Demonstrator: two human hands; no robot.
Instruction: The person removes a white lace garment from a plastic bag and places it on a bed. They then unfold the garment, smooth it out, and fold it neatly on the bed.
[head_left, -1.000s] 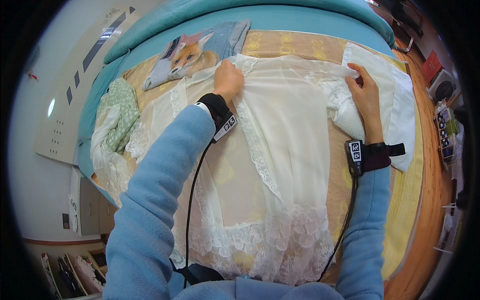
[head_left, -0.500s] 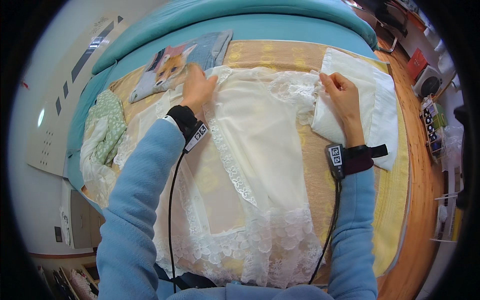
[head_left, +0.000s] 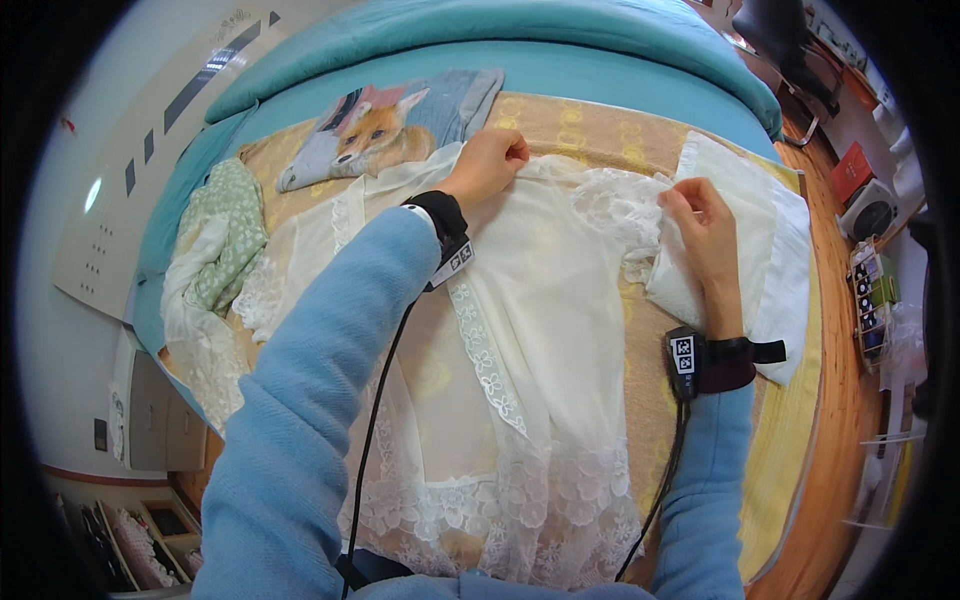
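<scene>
A sheer white blouse [head_left: 560,290] with lace trim lies spread out in front of me, its lace hem toward my body. At its far edge, by the shoulder seam, my left hand [head_left: 488,168] is closed on the cloth, the fingertips partly hidden. My right hand [head_left: 708,235] pinches the end of the right-hand lace sleeve [head_left: 612,205], thumb against forefinger. Just beyond my right fingers lies a folded white cloth [head_left: 735,190]. Past my left hand is a folded garment with a fox print [head_left: 372,135].
Under the clothes is a tan and yellow towel [head_left: 790,440] on a bed with teal bedding [head_left: 420,65]. A crumpled green and white garment [head_left: 225,235] lies at the left. Wooden floor [head_left: 840,340] and a basket of small items [head_left: 870,300] are at the right.
My left hand has moved right along the blouse's far edge to the shoulder. The right hand stays at the sleeve end. The view has shifted slightly.
</scene>
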